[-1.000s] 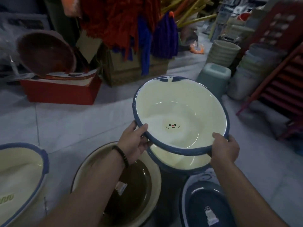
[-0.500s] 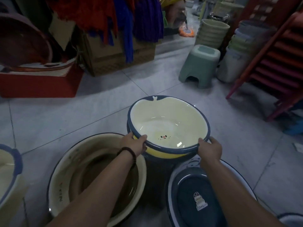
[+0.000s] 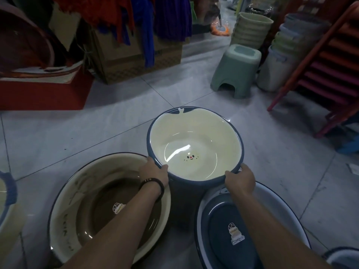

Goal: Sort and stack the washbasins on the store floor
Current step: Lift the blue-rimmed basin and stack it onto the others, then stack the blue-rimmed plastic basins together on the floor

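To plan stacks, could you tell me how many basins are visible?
6: held basin, brown basin left, blue basin right, edge basin far left, corner basin bottom right, red basin upper left; more possibly nested.

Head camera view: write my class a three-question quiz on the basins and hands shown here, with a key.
1. True or false: the left hand and right hand both grip the rim of the cream basin.
2. The left forearm passes over which basin? A brown basin; B pink; C black.
3. What is printed on the bottom of the cream basin?
Key: 1 true; 2 A; 3 a small smiling face.
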